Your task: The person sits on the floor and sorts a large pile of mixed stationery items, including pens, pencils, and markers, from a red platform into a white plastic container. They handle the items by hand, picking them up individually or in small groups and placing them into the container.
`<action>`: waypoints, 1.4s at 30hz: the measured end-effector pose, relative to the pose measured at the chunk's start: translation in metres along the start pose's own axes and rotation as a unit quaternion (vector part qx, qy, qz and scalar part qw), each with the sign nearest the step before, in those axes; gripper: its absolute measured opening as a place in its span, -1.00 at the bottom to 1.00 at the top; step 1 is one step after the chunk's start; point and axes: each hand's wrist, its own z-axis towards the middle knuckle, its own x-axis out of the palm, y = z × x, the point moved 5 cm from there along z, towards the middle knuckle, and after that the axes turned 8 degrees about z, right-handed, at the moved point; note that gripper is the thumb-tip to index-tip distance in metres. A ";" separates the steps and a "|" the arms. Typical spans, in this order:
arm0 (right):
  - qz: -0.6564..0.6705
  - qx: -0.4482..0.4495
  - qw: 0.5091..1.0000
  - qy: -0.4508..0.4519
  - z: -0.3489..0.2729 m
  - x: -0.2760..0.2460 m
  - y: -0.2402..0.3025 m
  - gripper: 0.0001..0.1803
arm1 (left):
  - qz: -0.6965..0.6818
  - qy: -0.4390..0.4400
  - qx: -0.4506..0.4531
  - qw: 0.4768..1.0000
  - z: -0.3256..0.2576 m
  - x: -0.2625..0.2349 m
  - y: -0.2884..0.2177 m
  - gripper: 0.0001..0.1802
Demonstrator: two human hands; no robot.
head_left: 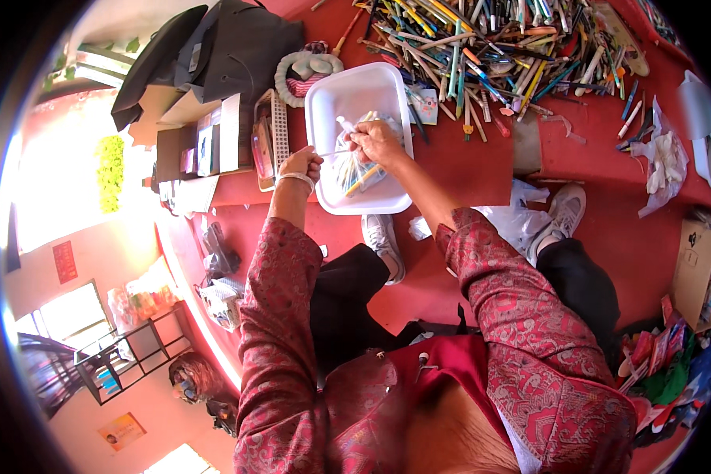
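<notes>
A white plastic tub (317,103) stands in front of me. Inside it lies a clear plastic bag (377,187) with several pens and pencils showing through. My right hand (378,142) is over the tub, its fingers closed on the gathered neck of the bag; a whitish twisted end sticks up beside the fingers. My left hand (302,164), with a white bangle at the wrist, is closed at the tub's left rim. From it a thin pale string (332,152) runs taut across to the right hand. How the string goes around the bag's neck is hidden by my fingers.
A big heap of pens and pencils (482,47) covers the red surface at the far right. Left of the tub are a narrow basket (279,138), an open cardboard box (229,134) and a dark bag (237,51). Crumpled plastic (665,162) lies at right.
</notes>
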 end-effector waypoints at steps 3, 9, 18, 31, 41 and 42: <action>-0.181 -0.106 0.978 0.016 -0.001 0.005 0.008 -0.84 | -0.028 -0.067 -0.051 0.996 0.021 -0.015 0.014 -0.85; -0.263 -0.133 0.956 -0.009 -0.005 -0.005 -0.005 -0.91 | 0.091 -0.164 0.091 0.978 0.023 -0.004 0.015 -0.64; -0.436 -0.132 0.886 -0.088 0.003 0.005 -0.006 -0.87 | 0.416 -0.067 0.396 0.816 -0.033 0.040 -0.031 -0.58; -0.461 -0.100 0.880 0.050 -0.004 0.012 0.008 -0.80 | 0.289 0.003 0.372 0.882 -0.032 0.060 -0.050 -0.60; -0.417 -0.036 0.906 0.061 0.011 0.002 -0.003 -0.69 | 0.546 -0.048 0.390 0.740 -0.014 0.046 -0.008 -0.67; -0.430 -0.050 0.899 0.074 0.017 0.001 -0.009 -0.70 | 0.549 -0.053 0.380 0.742 -0.015 0.049 -0.007 -0.69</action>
